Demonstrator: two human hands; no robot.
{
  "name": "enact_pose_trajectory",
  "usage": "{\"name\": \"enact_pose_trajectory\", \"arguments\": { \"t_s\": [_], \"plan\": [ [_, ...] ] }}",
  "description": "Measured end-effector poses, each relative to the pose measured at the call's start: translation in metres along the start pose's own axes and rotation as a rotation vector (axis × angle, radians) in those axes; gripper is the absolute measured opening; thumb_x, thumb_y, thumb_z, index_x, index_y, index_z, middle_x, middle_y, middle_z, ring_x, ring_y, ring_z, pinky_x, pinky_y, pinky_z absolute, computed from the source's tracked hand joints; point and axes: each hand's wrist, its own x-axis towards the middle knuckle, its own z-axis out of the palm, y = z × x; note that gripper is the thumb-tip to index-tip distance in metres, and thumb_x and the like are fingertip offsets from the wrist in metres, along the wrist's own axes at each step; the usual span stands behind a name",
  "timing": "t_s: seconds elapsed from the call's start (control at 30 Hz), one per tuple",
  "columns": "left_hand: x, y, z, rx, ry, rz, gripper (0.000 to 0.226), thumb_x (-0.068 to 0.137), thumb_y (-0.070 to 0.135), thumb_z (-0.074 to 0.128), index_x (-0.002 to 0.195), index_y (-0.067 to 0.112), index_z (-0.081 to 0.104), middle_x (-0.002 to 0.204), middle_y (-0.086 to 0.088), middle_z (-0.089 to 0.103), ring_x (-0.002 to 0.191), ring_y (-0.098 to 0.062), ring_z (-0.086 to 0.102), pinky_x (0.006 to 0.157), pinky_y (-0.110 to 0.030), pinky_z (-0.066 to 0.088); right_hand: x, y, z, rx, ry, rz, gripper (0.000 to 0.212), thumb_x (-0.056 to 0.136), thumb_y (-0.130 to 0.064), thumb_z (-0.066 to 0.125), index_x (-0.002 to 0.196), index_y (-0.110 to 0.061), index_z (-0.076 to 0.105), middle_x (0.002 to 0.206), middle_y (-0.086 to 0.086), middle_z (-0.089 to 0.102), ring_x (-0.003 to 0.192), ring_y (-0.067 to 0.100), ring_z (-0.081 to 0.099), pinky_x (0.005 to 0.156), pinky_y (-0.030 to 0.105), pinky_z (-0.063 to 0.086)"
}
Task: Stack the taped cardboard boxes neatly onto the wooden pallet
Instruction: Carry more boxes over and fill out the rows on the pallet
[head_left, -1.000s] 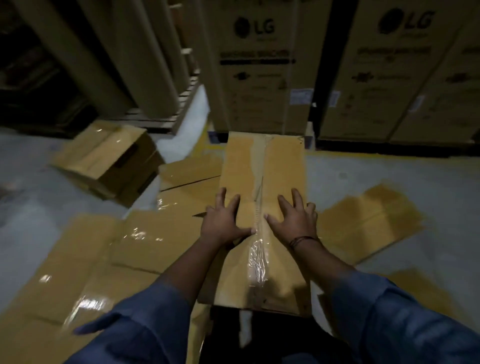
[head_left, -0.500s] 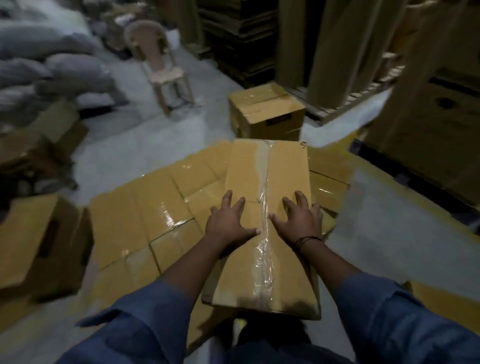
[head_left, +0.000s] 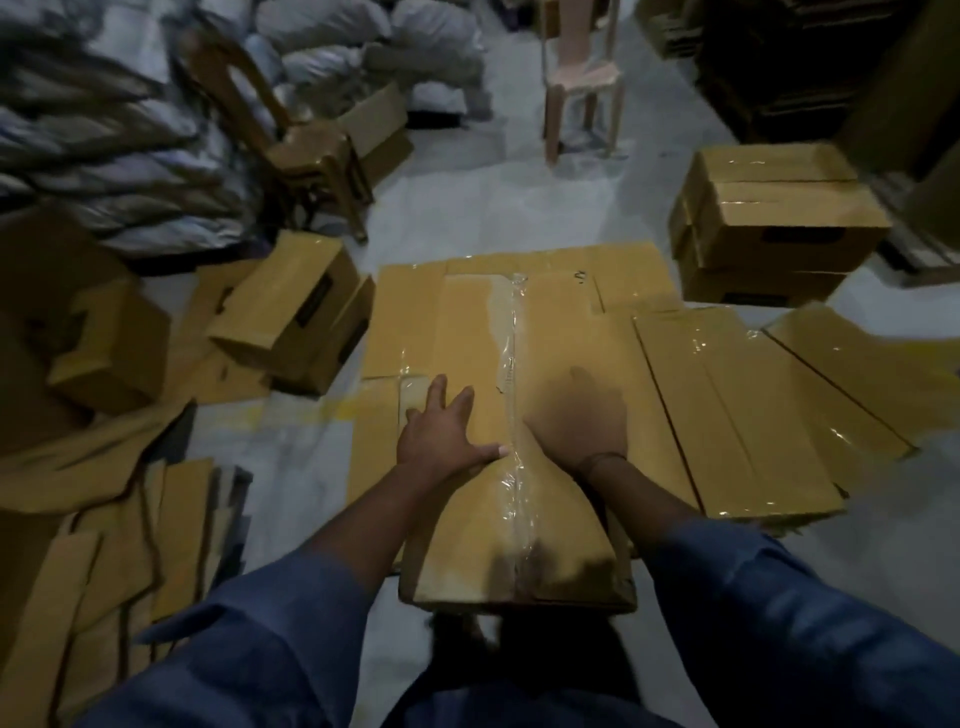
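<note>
Between the two forearms, centre of view: long taped cardboard box (head_left: 478, 353), pointing lengthwise away from the body, with a clear tape seam down the middle of its top. Pressed flat on that top, left of the seam: left hand (head_left: 441, 431), fingers straight and spread, thumb tip touching the tape. Laid on the top just right of the seam, level with the left: right hand (head_left: 576, 421), too blurred to tell the finger pose. Underneath and beyond the box: flattened cardboard sheets (head_left: 727, 395) spread over the grey floor (head_left: 519, 197). Off to the right rear, well apart: two stacked boxes (head_left: 769, 228). To the left, near the sheets: tipped box (head_left: 291, 312). Farther back: pale plastic chair (head_left: 582, 78), brown chair (head_left: 296, 145), heaped sacks (head_left: 104, 156).
</note>
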Motion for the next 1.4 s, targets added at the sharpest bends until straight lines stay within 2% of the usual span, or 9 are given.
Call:
{"name": "enact_pose_trajectory", "arguments": {
  "t_s": [0.3,0.47,0.6,0.7,0.83,0.93,1.07,1.23,1.4],
  "plan": [
    [0.014,-0.097,0.017,-0.103,-0.055,-0.11,0.116,0.066,0.087,0.069,0.16,0.039,0.023,0.172,0.002,-0.002,0.146,-0.051,0.028,0.11,-0.053,0.04,0.022,-0.076,0.05,-0.064,-0.146,-0.104,0.068,0.083,-0.077,0.049,0.14,-0.041,0.051,0.162,-0.006,0.027,0.129,0.037,0.035,0.108,0.049,0.036],
    [0.044,-0.136,0.032,-0.118,-0.147,-0.086,0.116,0.069,0.083,0.071,0.162,0.039,0.019,0.173,0.001,-0.007,0.147,-0.052,0.027,0.112,-0.055,0.039,0.035,-0.095,0.088,-0.091,-0.186,-0.073,0.069,0.083,-0.078,0.045,0.143,-0.043,0.046,0.163,-0.006,0.024,0.13,0.037,0.035,0.107,0.049,0.037],
    [0.073,-0.157,0.063,-0.11,-0.213,-0.062,0.118,0.065,0.088,0.067,0.16,0.038,0.017,0.172,-0.003,-0.009,0.144,-0.053,0.031,0.111,-0.057,0.038,0.046,-0.094,0.112,-0.12,-0.282,-0.056,0.072,0.085,-0.077,0.048,0.147,-0.042,0.043,0.165,-0.007,0.018,0.129,0.035,0.035,0.107,0.047,0.039],
    [0.093,-0.16,0.087,-0.1,-0.232,-0.03,0.121,0.063,0.09,0.065,0.159,0.035,0.016,0.172,-0.009,-0.007,0.144,-0.053,0.032,0.11,-0.059,0.038,0.06,-0.084,0.126,-0.116,-0.327,-0.043,0.07,0.087,-0.075,0.05,0.148,-0.042,0.042,0.166,-0.007,0.015,0.128,0.035,0.035,0.107,0.046,0.038],
    [0.118,-0.155,0.106,-0.141,-0.258,-0.024,0.123,0.065,0.087,0.069,0.161,0.032,0.015,0.172,-0.009,-0.009,0.151,-0.045,0.023,0.114,-0.059,0.033,0.081,-0.067,0.146,-0.119,-0.356,-0.035,0.066,0.089,-0.073,0.052,0.147,-0.043,0.042,0.166,-0.008,0.014,0.132,0.036,0.033,0.11,0.048,0.038],
    [0.133,-0.148,0.121,-0.155,-0.263,-0.041,0.122,0.063,0.087,0.071,0.159,0.035,0.014,0.171,-0.005,-0.011,0.146,-0.05,0.031,0.11,-0.056,0.039,0.098,-0.049,0.16,-0.097,-0.386,-0.022,0.066,0.088,-0.074,0.051,0.147,-0.044,0.042,0.166,-0.009,0.013,0.133,0.036,0.031,0.111,0.048,0.038],
    [0.157,-0.138,0.144,-0.118,-0.265,-0.041,0.122,0.064,0.086,0.07,0.157,0.034,0.012,0.17,-0.005,-0.016,0.144,-0.048,0.035,0.107,-0.055,0.042,0.12,-0.026,0.179,-0.09,-0.391,-0.033,0.067,0.088,-0.072,0.055,0.147,-0.042,0.043,0.166,-0.009,0.015,0.133,0.036,0.031,0.111,0.047,0.038],
    [0.189,-0.127,0.172,-0.114,-0.239,-0.037,0.119,0.068,0.079,0.075,0.159,0.032,0.013,0.17,-0.008,-0.016,0.145,-0.051,0.032,0.109,-0.057,0.039,0.152,0.001,0.207,-0.07,-0.387,-0.052,0.065,0.088,-0.067,0.059,0.146,-0.041,0.045,0.167,-0.007,0.014,0.132,0.038,0.032,0.109,0.048,0.039],
    [0.221,-0.122,0.2,-0.045,-0.206,0.012,0.115,0.073,0.071,0.076,0.16,0.025,0.016,0.17,-0.019,-0.014,0.153,-0.043,0.021,0.113,-0.055,0.035,0.175,0.021,0.238,-0.052,-0.381,-0.062,0.063,0.089,-0.063,0.061,0.145,-0.039,0.046,0.168,-0.004,0.014,0.133,0.042,0.031,0.109,0.049,0.039]
  ]
}}
